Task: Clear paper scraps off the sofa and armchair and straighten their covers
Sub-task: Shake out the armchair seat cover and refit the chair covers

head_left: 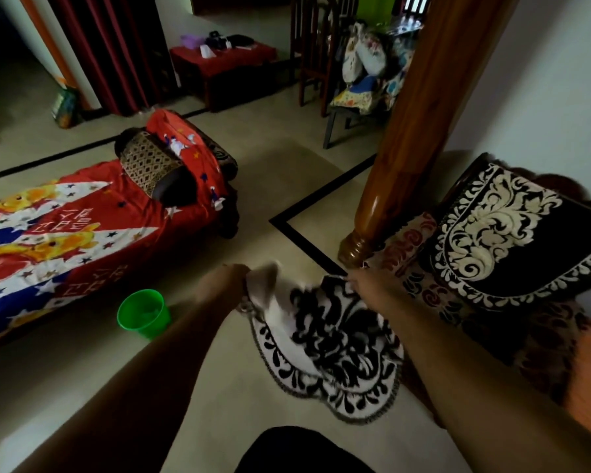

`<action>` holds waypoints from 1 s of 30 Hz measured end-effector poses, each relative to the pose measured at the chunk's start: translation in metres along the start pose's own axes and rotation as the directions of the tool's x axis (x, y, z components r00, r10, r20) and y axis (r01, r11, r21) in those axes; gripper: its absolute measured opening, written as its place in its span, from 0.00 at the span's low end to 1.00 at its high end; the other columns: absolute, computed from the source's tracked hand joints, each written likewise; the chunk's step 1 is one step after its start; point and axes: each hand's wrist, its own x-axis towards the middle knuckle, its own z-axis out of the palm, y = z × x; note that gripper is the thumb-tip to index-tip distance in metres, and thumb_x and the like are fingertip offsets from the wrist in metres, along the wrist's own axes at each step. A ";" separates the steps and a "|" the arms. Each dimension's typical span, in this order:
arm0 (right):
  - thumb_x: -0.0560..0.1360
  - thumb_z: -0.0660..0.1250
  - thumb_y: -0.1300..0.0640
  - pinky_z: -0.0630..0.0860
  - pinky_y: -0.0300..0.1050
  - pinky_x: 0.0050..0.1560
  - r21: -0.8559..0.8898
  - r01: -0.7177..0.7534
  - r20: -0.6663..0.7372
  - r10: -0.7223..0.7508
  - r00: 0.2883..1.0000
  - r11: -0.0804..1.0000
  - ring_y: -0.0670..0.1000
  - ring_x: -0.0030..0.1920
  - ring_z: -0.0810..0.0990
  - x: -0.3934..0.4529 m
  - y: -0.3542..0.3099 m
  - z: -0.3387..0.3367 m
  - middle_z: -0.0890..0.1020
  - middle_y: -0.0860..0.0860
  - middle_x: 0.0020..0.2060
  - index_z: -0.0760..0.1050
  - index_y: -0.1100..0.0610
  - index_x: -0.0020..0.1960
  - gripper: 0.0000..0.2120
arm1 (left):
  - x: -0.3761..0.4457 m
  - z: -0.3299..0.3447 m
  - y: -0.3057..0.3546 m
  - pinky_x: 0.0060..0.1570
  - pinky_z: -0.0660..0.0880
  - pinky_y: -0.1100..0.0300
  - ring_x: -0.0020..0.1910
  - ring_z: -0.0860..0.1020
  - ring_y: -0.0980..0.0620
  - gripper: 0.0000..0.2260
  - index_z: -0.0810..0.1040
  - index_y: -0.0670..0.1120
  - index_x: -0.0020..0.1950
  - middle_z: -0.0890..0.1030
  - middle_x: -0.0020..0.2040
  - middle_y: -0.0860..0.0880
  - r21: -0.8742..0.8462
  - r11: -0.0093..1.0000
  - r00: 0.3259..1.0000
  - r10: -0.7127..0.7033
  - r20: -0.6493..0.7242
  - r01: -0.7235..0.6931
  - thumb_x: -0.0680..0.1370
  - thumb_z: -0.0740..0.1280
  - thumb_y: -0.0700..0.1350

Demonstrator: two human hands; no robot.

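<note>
**Black-and-white cover held out between two hands above the floor**

Looking down over two bare forearms reaching forward. Left hand (238,273) gripping one upper corner of a black-and-white cover (325,339), fingers clenched on the cloth; right hand (360,279) pinching the opposite upper corner, fingers curled on its edge, though blurred. Cover hanging between both hands, above the pale tiled floor (198,380), just left of the armchair (505,268). Woven-looking cloth with bold scrolling floral patterning, scalloped rounded lower edge and a fringed border; plain white underside folding over near the left hand.

Standing on the right, an armchair draped with a matching dark cover (512,233), black with cream scrollwork and a scalloped trim, lying over its back. Beneath it, patterned upholstery in red, cream and black.

Rising just behind the armchair, a thick polished wooden pillar (420,107) with a turned base, close to the right hand.

Sitting on the floor at left, near the left forearm, a round green plastic bucket (144,314). Stretching beyond it, a sofa (82,233) under a glossy red cover printed with stars and yellow cartoon figures, with a brown diamond-patterned cushion (151,165) resting at its far end.

Showing farther back, a low desk with a red cloth (222,59), dark red curtains (116,52), and a chair piled with colourful floral cloth (365,76). Black inlaid lines crossing the floor tiles.
</note>
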 end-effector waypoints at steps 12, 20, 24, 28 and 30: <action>0.84 0.57 0.47 0.79 0.55 0.46 0.008 0.204 -0.245 -0.196 0.949 0.979 0.62 0.47 0.81 -0.009 -0.020 0.025 0.83 0.59 0.45 0.72 0.54 0.56 0.11 | 0.008 0.022 0.010 0.38 0.73 0.55 0.42 0.78 0.45 0.08 0.74 0.49 0.58 0.80 0.47 0.45 -0.135 0.991 0.995 0.002 0.101 0.012 0.83 0.59 0.49; 0.82 0.62 0.47 0.71 0.44 0.45 0.313 0.130 -0.209 -0.065 0.976 0.941 0.52 0.47 0.77 -0.011 -0.038 0.005 0.80 0.54 0.49 0.78 0.56 0.57 0.13 | 0.004 0.026 0.025 0.59 0.75 0.50 0.65 0.75 0.47 0.36 0.57 0.59 0.79 0.74 0.71 0.47 -0.101 0.961 0.926 0.275 0.260 -0.257 0.76 0.71 0.54; 0.81 0.64 0.46 0.73 0.46 0.44 0.395 0.196 -0.163 -0.142 0.976 0.898 0.52 0.47 0.78 -0.018 -0.054 0.003 0.80 0.52 0.45 0.77 0.57 0.53 0.14 | -0.001 0.040 0.054 0.69 0.67 0.46 0.76 0.63 0.49 0.38 0.60 0.59 0.79 0.62 0.79 0.50 -0.181 0.927 0.891 0.369 0.264 -0.330 0.73 0.73 0.58; 0.72 0.74 0.39 0.79 0.49 0.45 0.497 0.244 -0.159 -0.188 0.969 0.833 0.49 0.46 0.83 -0.025 -0.046 0.005 0.83 0.49 0.43 0.78 0.50 0.52 0.17 | 0.003 0.042 0.057 0.43 0.70 0.58 0.50 0.80 0.50 0.07 0.79 0.55 0.53 0.82 0.49 0.52 -0.251 0.946 0.965 0.240 0.109 -0.207 0.77 0.66 0.46; 0.67 0.75 0.34 0.79 0.48 0.47 0.353 0.256 -0.049 -0.255 0.966 0.900 0.48 0.47 0.82 -0.033 -0.035 0.000 0.83 0.48 0.45 0.79 0.50 0.53 0.24 | 0.006 0.036 0.046 0.43 0.72 0.58 0.47 0.80 0.51 0.08 0.78 0.58 0.50 0.82 0.47 0.53 -0.331 0.922 0.977 0.215 0.002 -0.202 0.75 0.66 0.45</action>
